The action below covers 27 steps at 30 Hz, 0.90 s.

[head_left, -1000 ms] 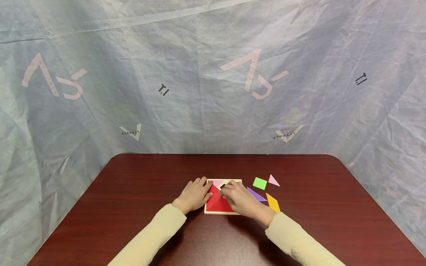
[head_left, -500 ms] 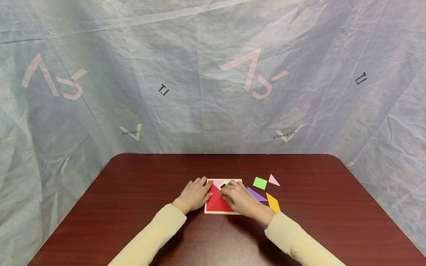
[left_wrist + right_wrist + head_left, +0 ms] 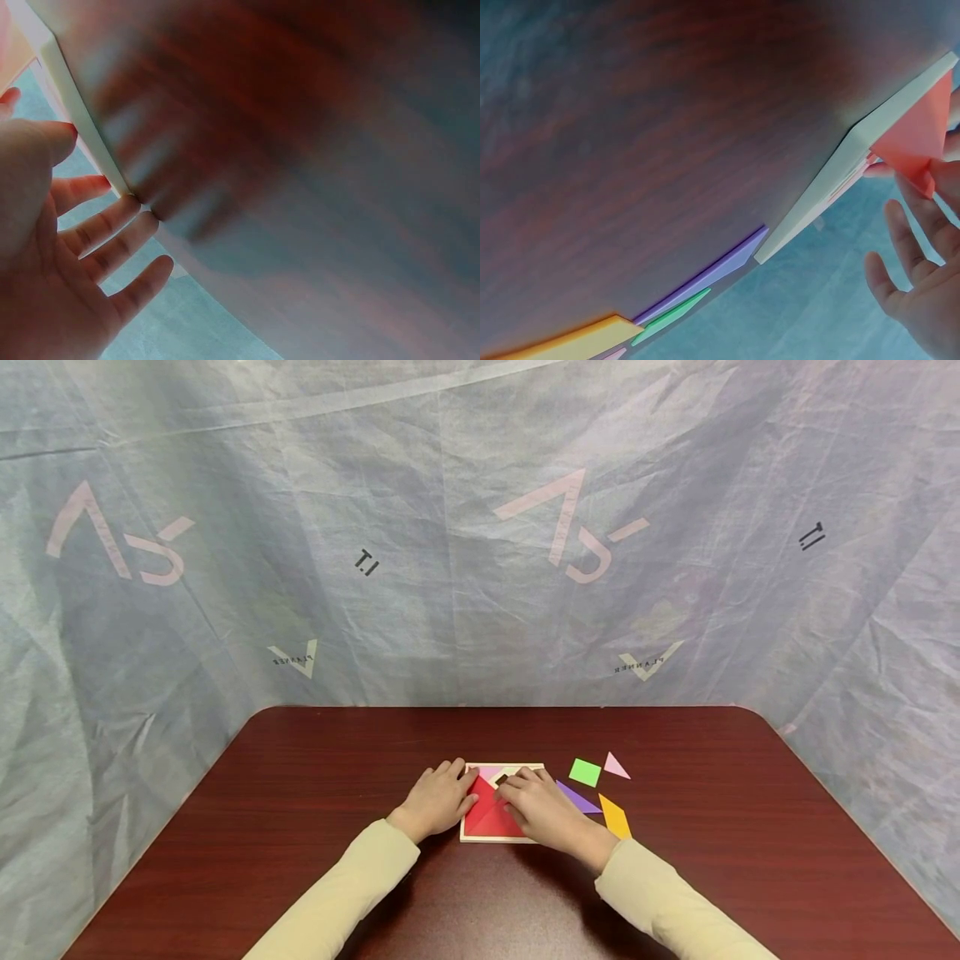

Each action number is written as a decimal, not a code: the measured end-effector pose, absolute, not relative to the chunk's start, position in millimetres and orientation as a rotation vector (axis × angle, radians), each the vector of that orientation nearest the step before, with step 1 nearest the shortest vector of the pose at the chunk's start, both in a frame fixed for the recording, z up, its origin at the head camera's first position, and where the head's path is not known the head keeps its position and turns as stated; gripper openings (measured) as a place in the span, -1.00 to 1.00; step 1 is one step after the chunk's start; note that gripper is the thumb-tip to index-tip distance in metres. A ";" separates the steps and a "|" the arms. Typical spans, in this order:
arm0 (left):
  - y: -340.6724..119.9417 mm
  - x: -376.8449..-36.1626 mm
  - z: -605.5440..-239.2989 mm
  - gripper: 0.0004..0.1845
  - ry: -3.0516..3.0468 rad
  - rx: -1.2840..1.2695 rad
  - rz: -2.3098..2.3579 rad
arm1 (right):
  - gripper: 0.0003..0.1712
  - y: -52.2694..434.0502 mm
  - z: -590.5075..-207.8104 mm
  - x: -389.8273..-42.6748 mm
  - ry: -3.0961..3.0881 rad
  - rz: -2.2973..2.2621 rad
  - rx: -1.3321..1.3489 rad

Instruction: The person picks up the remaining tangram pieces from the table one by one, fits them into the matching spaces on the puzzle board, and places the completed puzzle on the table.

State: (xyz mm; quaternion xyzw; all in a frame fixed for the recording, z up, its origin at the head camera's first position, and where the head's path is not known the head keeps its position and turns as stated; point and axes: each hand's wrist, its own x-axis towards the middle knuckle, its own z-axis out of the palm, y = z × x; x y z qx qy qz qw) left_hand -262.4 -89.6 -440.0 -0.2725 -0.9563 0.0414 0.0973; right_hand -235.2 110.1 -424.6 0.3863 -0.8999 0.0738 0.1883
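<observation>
My right hand [image 3: 542, 808] lies over the right half of the wooden tray [image 3: 501, 839], fingers fairly straight, fingertips [image 3: 501, 793] pressing on the red triangle [image 3: 487, 814] w/ no wrap round anything. It's flat like that bc the piece lies in the tray and only needs nudging into its corner, I'd say. My left hand [image 3: 438, 800] has a loose, flat grip too: fingers spread on the tray's left edge, tips just on the rim, prob. to brace the tray against the push. A pink piece [image 3: 489, 772] sits at the tray's far edge; the gap beside it is bare board.

Just right of the tray, on the worktop [image 3: 300, 793], spare pieces lie apart from each other: purple parallelogram [image 3: 579, 799] nearest my right wrist, orange piece [image 3: 615, 817] beside it, green square [image 3: 585, 772] and small pink triangle [image 3: 617, 767] further out.
</observation>
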 end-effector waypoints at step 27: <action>-89.9 -261.4 -438.9 -0.54 -2.803 -0.821 0.122 | -0.81 110.4 -429.1 -235.7 -2.596 0.080 1.036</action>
